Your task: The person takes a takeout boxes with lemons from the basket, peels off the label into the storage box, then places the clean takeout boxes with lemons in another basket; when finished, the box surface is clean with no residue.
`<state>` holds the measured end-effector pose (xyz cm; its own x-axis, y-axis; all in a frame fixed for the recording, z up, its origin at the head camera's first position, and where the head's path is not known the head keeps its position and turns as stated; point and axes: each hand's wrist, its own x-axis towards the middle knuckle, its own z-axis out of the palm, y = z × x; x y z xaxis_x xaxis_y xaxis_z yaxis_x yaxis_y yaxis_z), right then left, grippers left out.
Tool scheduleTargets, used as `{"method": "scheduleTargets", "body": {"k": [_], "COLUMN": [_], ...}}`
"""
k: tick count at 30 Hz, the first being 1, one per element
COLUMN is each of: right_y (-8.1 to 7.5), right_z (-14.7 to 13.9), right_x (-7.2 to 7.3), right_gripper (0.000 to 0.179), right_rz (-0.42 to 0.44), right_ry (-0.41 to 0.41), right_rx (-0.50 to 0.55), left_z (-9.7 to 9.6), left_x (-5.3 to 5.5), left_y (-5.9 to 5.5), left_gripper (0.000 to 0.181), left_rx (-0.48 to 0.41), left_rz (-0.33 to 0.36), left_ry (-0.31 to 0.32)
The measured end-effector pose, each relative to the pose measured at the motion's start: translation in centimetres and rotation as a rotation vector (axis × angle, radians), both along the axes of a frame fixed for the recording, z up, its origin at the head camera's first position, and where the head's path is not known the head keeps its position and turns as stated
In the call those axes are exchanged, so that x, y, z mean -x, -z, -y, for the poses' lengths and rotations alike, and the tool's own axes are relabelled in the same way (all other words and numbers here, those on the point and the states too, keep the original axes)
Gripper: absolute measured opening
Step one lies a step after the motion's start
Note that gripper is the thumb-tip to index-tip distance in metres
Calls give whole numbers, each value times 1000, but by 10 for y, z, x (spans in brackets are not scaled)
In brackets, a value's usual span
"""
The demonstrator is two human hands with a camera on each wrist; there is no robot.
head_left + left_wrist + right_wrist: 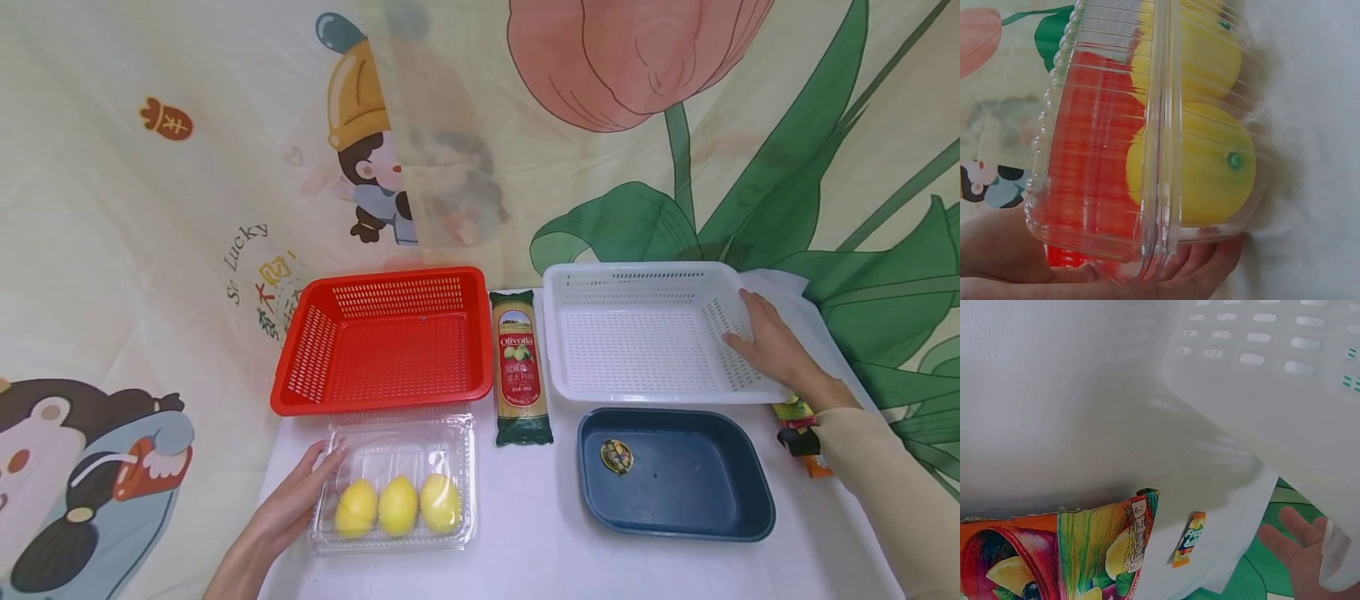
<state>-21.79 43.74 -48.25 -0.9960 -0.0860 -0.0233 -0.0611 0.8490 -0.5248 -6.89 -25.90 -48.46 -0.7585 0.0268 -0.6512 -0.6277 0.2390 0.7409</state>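
Gripping one container apiece, two bare hands reached over the table [525,517], whose far edge marked 12 o'clock. The left hand [300,492] held the clear box [390,458] at its 9 o'clock side, fingers part-curled about the edge; three lemons [398,505] lay in a row inside. The right hand [768,337] clasped the 3 o'clock rim of the white basket [637,350], thumb inside, other fingers outside. The red basket [405,358] stood at 12 o'clock from the clear box, and a pasta packet [521,367] lay lengthwise between the two baskets. At 6 o'clock from the white basket stood the blue tray [690,475], bearing a round sticker [617,457]. A bright packet [1085,550], partly hidden in the head view, lay at 4 o'clock from that basket, near a small wrapper [1190,539].
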Motion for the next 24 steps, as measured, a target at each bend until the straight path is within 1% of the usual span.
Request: {"method": "scheduleTargets", "body": {"k": [6, 11, 14, 19, 24], "right_y": [-1, 0, 0, 1, 2], "right_z": [0, 1, 1, 0, -1], "right_x": [0, -1, -1, -2, -3], "right_gripper": [88, 86, 84, 84, 85], "right_rz": [-1, -2, 1, 7, 1], "right_ry": [6, 9, 13, 19, 14], "right_rx": [5, 3, 0, 2, 4], "left_z": [-1, -1, 0, 1, 0], "left_x": [-2, -3, -4, -6, -8], "left_y": [-4, -3, -4, -11, -22], "left_gripper": [82, 85, 86, 83, 82], "left_rx": [-42, -45, -41, -36, -33], "left_rz": [-24, -21, -29, -44, -57], "left_ry": [-8, -12, 2, 29, 55]}}
